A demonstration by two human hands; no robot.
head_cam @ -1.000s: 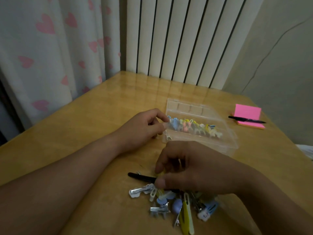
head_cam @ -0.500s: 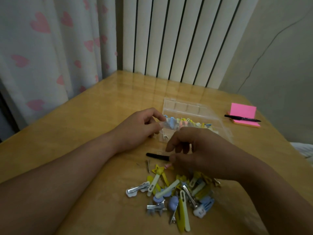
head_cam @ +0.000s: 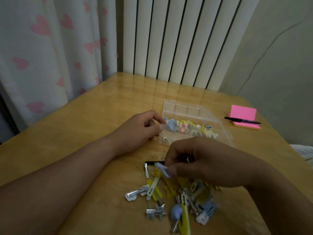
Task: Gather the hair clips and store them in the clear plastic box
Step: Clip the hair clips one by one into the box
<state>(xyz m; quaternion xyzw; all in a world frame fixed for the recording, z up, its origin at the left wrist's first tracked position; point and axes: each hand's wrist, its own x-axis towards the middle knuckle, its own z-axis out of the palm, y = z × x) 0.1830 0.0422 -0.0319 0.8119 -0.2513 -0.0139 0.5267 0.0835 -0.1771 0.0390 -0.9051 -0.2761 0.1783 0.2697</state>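
A clear plastic box [head_cam: 191,110] stands open on the wooden table, and a row of pastel hair clips [head_cam: 189,127] is clipped on a transparent strip inside it. My left hand [head_cam: 140,131] pinches the left end of that strip. Below the box, my right hand [head_cam: 199,160] pinches a small pale blue clip [head_cam: 161,169] just above a loose pile of yellow, silver and blue hair clips [head_cam: 171,199]. A black clip [head_cam: 153,162] lies at the pile's top edge, partly hidden by my right hand.
A pink sticky-note pad [head_cam: 243,118] with a black pen [head_cam: 242,120] across it lies at the right of the table [head_cam: 94,116]. A white ribbed radiator and a heart-print curtain stand behind the table. The table's right edge runs close to the pad.
My right hand has lifted from the pile with a pale blue clip pinched in its fingers. My left hand has stayed at the strip in the box.
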